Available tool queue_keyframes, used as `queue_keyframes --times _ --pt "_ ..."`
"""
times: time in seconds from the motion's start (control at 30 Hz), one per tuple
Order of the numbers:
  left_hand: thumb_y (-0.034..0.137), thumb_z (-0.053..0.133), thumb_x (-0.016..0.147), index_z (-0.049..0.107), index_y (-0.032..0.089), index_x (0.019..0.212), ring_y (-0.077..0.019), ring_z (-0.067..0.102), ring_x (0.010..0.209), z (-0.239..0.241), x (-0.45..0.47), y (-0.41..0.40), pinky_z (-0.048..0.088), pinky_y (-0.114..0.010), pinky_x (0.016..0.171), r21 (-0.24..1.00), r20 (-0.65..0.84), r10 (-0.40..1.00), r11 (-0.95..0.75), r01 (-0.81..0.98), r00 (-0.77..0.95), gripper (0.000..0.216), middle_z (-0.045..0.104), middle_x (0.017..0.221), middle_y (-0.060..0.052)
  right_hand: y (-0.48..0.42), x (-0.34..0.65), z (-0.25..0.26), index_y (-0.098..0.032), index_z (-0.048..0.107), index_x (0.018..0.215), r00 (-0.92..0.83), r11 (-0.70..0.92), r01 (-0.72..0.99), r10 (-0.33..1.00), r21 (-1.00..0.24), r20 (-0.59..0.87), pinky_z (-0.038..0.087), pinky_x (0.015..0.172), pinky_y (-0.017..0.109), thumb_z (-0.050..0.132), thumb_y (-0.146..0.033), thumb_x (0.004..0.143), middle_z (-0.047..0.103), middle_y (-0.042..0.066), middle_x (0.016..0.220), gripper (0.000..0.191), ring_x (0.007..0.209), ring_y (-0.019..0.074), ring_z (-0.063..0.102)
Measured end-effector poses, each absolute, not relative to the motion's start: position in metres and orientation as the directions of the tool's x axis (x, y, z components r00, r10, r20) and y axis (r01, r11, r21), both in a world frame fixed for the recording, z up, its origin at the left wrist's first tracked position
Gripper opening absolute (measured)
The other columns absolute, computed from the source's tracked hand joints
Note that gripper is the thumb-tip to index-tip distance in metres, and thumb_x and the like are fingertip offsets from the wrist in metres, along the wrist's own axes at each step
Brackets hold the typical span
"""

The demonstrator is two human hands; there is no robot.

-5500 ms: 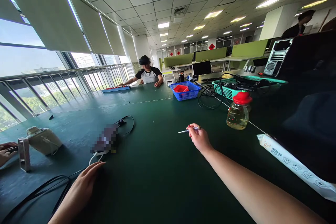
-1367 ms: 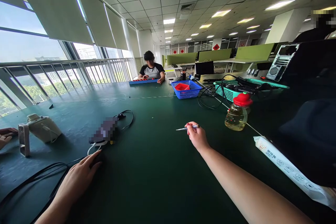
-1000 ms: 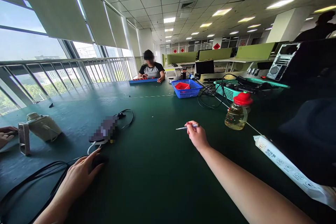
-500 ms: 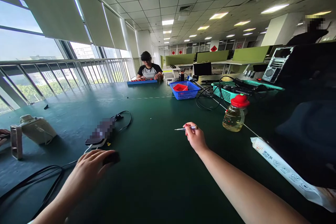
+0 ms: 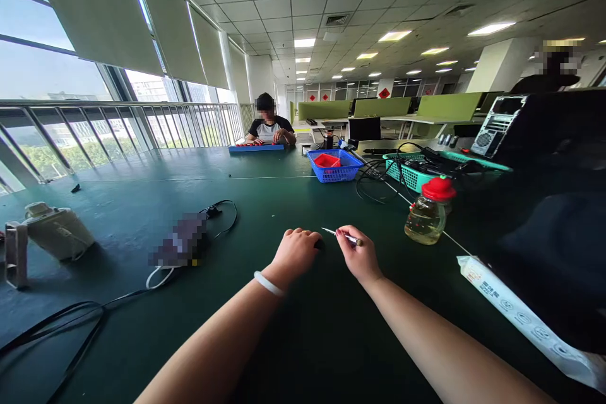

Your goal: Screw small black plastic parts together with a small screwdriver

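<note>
In my right hand (image 5: 358, 255) is a small screwdriver (image 5: 354, 240), pinched by its clear handle with the thin metal shaft pointing left. My left hand (image 5: 297, 251), a white band on its wrist, is closed around a small black object (image 5: 320, 244) that shows only at the thumb side; its kind cannot be made out. The two hands are close together over the dark green table (image 5: 265, 214), and the screwdriver's tip is just beside the black object, with a small gap between them.
Left are a phone-like device (image 5: 182, 241) with cables and a beige canteen-shaped thing (image 5: 59, 233). Right stand a red-lidded bottle (image 5: 428, 218) and a white wipes pack (image 5: 516, 315). Behind are a blue basket (image 5: 336, 170), a green basket (image 5: 409, 173) and a seated person (image 5: 269, 129).
My left hand has moved right from beside the phone-like device to near my right hand, carrying the black object. The screwdriver has shifted slightly right and its shaft now tilts up to the left.
</note>
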State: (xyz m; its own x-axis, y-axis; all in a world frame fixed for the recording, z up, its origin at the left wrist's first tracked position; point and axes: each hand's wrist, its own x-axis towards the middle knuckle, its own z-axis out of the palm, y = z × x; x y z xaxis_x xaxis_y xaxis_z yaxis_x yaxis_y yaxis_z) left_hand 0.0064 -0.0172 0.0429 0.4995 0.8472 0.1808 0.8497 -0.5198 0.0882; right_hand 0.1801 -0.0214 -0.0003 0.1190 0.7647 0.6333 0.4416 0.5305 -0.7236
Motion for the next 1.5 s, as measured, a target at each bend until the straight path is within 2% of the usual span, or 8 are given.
queue_keyframes --times 0.13,0.33,0.6,0.73,0.97,1.2,1.33,1.5 --pt "0.025 0.060 0.091 0.066 0.025 0.113 -0.0272 0.062 0.109 0.027 -0.001 -0.008 0.043 -0.042 0.095 0.116 0.212 0.868 -0.479 0.870 0.450 0.023 0.073 0.112 -0.006 -0.018 0.180 -0.003 -0.022 0.060 0.074 0.112 0.559 0.444 0.741 -0.700 0.662 0.041 0.052 0.026 0.052 -0.043 0.093 0.060 0.001 0.063 0.030 0.055 0.0155 0.054" --pt "0.028 0.061 0.091 0.063 0.028 0.122 -0.0268 0.059 0.117 0.008 -0.016 0.002 0.043 -0.042 0.101 0.251 0.193 0.880 -0.471 0.846 0.433 0.031 0.071 0.121 -0.003 -0.022 0.176 -0.001 -0.022 0.060 0.074 0.060 0.607 0.480 0.698 -0.634 0.713 0.042 0.053 0.025 0.053 -0.040 0.095 0.061 0.001 0.065 0.028 0.056 0.0146 0.055" --pt "0.030 0.067 0.084 0.055 0.024 0.136 -0.0276 0.059 0.117 0.005 -0.023 0.010 0.045 -0.043 0.103 0.373 0.192 0.892 -0.453 0.810 0.410 0.054 0.072 0.119 -0.006 -0.034 0.170 0.004 -0.023 0.063 0.086 -0.097 0.711 0.455 0.638 -0.536 0.764 0.048 0.063 0.026 0.055 -0.031 0.095 0.068 0.002 0.076 0.014 0.067 0.0153 0.063" --pt "0.028 0.071 0.079 0.054 0.025 0.137 -0.0277 0.056 0.122 0.003 -0.028 0.013 0.044 -0.043 0.106 0.413 0.205 0.889 -0.458 0.787 0.410 0.061 0.074 0.116 -0.003 -0.039 0.168 0.007 -0.022 0.060 0.080 -0.171 0.748 0.478 0.593 -0.461 0.786 0.045 0.060 0.026 0.056 -0.030 0.095 0.063 0.000 0.070 0.017 0.062 0.0137 0.059" --pt "0.037 0.074 0.077 0.073 0.024 0.111 -0.0288 0.056 0.121 0.000 -0.032 0.016 0.044 -0.044 0.106 0.367 0.256 0.883 -0.466 0.805 0.394 0.036 0.073 0.117 -0.006 -0.047 0.164 0.014 -0.021 0.054 0.070 -0.359 0.828 0.524 0.426 -0.198 0.831 0.036 0.060 0.027 0.050 -0.029 0.097 0.056 -0.002 0.060 0.029 0.054 0.0121 0.048" --pt "0.038 0.075 0.077 0.074 0.024 0.110 -0.0288 0.057 0.119 -0.003 -0.033 0.016 0.044 -0.044 0.105 0.354 0.282 0.879 -0.469 0.809 0.386 0.036 0.074 0.114 -0.005 -0.056 0.156 0.015 -0.020 0.056 0.066 -0.609 0.891 0.444 0.223 0.095 0.761 0.028 0.056 0.029 0.046 -0.031 0.098 0.050 -0.002 0.055 0.036 0.051 0.0125 0.039" --pt "0.038 0.074 0.078 0.074 0.024 0.108 -0.0284 0.057 0.119 -0.002 -0.032 0.016 0.044 -0.043 0.105 0.347 0.282 0.880 -0.465 0.815 0.382 0.033 0.074 0.114 -0.005 -0.055 0.156 0.014 -0.019 0.058 0.068 -0.636 0.867 0.475 0.219 0.152 0.740 0.027 0.058 0.030 0.048 -0.029 0.098 0.050 -0.002 0.057 0.033 0.053 0.0126 0.040" --pt "0.036 0.073 0.079 0.074 0.024 0.109 -0.0286 0.056 0.120 -0.003 -0.032 0.015 0.044 -0.044 0.106 0.345 0.272 0.886 -0.454 0.822 0.375 0.033 0.073 0.117 -0.006 -0.054 0.157 0.016 -0.020 0.058 0.068 -0.624 0.855 0.497 0.233 0.148 0.746 0.027 0.058 0.030 0.050 -0.023 0.095 0.050 -0.002 0.058 0.028 0.053 0.0125 0.041"
